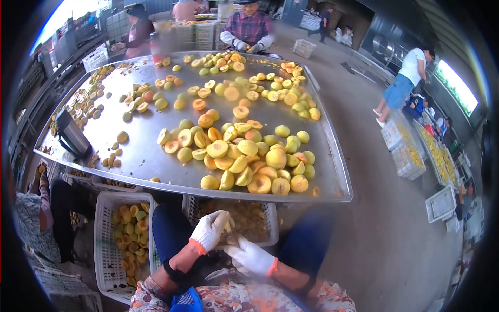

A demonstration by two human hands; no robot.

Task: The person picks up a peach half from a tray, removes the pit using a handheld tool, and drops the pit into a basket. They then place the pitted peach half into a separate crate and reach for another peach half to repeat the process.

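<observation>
My left hand [209, 230], in a white glove with an orange cuff, is closed around a yellow fruit piece [228, 225] above my lap. Close beside it, my right hand [251, 257], gloved the same way, has its fingers curled towards the left. What sits between its fingertips is too small to make out. Below both hands, a white crate [271, 223] holds brownish bits, blurred. On the metal table [332, 182] ahead lies a heap of halved yellow-green fruit [247, 156], some halves showing orange flesh and brown centres.
To my left stands a white crate [106, 234] with fruit halves inside. A steel, dark-handled jug-like container [71, 134] is on the table's left side. Across the table a gloved person [249, 31] works. Someone sits at my left [39, 218]. Stacked crates [403, 145] stand at right.
</observation>
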